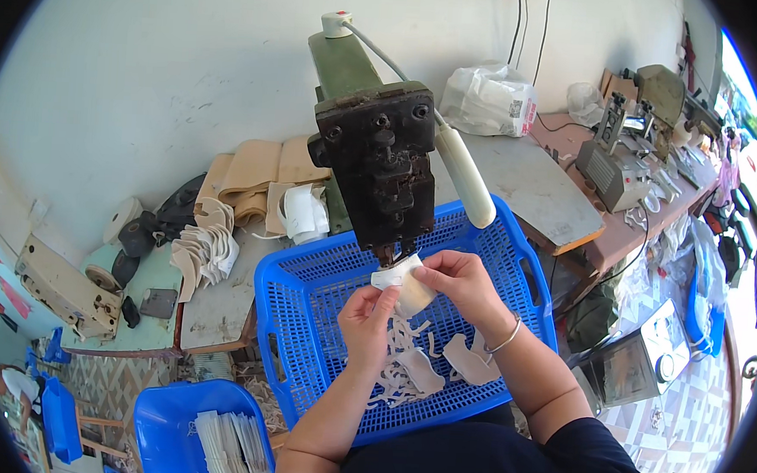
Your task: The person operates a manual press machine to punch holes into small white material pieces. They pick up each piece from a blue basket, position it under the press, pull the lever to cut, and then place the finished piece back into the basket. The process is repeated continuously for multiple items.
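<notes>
A cream, curved piece of sheet material (pixel 414 299) is at the lower tip of the black machine head (pixel 379 158), its upper edge against the tip. My left hand (pixel 368 329) pinches its lower left side between thumb and fingers. On the upper right, my right hand (pixel 462 283) is closed on the same piece. Below both hands lies a blue perforated basket (pixel 299 329) holding thin cream trimmings (pixel 400 333) and a few larger cut pieces (pixel 473 362). Part of the held piece is hidden by my fingers.
Stacked cream pieces (pixel 209 248) and tan sheets (pixel 261 164) lie left of the machine. A blue tub (pixel 155 409) with pale bundles stands lower left. A sewing machine (pixel 63 291) sits farther left. At right are a bench (pixel 529 185), a plastic bag (pixel 491 100) and a grey machine (pixel 612 173).
</notes>
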Available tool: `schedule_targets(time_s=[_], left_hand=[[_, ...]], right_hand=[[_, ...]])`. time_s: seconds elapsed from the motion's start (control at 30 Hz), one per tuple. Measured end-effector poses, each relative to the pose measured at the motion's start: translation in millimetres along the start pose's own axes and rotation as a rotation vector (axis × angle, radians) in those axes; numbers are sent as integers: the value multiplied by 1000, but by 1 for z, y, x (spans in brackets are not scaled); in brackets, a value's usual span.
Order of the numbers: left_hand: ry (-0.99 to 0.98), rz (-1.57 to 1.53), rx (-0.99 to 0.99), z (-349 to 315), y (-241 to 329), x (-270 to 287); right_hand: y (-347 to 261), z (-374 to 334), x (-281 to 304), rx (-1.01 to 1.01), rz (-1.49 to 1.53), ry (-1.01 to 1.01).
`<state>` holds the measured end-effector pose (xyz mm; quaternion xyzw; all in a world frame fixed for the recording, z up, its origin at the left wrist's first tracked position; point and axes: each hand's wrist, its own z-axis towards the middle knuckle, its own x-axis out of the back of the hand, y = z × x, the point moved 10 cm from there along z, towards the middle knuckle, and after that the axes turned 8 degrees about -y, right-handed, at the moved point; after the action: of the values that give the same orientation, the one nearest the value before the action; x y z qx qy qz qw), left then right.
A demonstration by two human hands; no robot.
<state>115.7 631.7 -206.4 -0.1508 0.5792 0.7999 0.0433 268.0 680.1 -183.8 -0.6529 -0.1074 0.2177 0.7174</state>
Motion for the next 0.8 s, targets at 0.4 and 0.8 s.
schedule_targets(time_s=[0.4,0.8], left_hand=[[62,-248,0,-19,-19,25],[264,68,-100,143,17,161]], right_hand=[[3,-1,-27,29,-57,-19],[197,-32,-37,-126,-1120,-213]])
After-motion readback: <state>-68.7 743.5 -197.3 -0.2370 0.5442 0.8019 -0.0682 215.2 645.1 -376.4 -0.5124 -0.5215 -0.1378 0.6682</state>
